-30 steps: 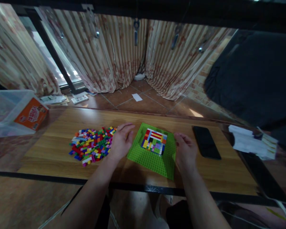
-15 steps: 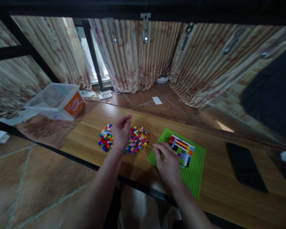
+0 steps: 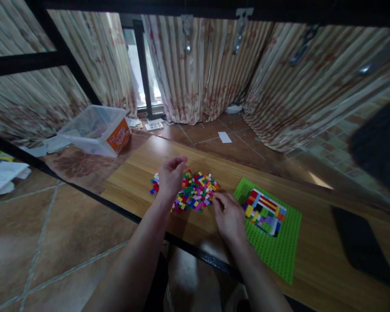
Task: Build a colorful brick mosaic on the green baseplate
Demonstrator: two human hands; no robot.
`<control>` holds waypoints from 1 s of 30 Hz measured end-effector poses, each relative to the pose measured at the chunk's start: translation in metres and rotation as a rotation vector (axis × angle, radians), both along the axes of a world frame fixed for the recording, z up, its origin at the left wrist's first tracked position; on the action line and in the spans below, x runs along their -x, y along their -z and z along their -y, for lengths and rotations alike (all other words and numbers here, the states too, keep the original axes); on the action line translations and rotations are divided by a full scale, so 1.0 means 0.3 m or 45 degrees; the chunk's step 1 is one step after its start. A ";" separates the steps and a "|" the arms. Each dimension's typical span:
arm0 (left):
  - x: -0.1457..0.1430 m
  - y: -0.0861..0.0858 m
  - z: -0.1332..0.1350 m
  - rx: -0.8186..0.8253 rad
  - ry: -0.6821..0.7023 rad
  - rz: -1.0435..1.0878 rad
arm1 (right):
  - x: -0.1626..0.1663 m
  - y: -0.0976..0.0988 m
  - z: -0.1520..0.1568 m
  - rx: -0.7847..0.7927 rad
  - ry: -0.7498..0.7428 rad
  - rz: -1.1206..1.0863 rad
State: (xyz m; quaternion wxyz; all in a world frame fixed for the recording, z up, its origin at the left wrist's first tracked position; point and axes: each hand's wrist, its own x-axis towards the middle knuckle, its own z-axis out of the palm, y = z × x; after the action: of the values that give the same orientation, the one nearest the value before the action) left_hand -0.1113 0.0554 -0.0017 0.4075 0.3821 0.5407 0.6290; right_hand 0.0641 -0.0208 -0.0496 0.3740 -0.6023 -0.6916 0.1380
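Bricks (image 3: 196,191), beneath left hand (image 3: 170,178), beside right hand (image 3: 230,215)

Orange label (image 3: 119,135) on clear bin (image 3: 95,146): lettering too blurred to read.

Loose multicoloured bricks (image 3: 195,193) lie heaped left of a green baseplate (image 3: 277,255) bearing joined bricks (image 3: 264,211).

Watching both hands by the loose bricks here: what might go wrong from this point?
The left hand is over the loose bricks, so a sweep might scatter some. The right hand is between that pile and the green baseplate, so its wrist could nudge the plate. The plate's near corner lies close to the edge of the table, so a push might leave it overhanging.
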 end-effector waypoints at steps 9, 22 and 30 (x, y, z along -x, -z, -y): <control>-0.047 -0.001 0.010 -0.010 0.088 0.028 | -0.057 -0.072 0.044 -0.033 0.050 -0.124; -0.140 0.006 0.016 -0.056 0.125 -0.141 | -0.427 -0.085 0.158 0.036 0.447 -0.286; -0.205 0.020 0.009 -0.046 0.152 -0.119 | -0.431 -0.058 0.152 0.049 0.441 -0.340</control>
State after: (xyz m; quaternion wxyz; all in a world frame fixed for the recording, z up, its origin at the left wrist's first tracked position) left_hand -0.0498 0.0526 -0.0077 0.4118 0.4500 0.5240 0.5945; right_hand 0.1935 -0.0663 -0.0323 0.4689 -0.6956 -0.5192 0.1635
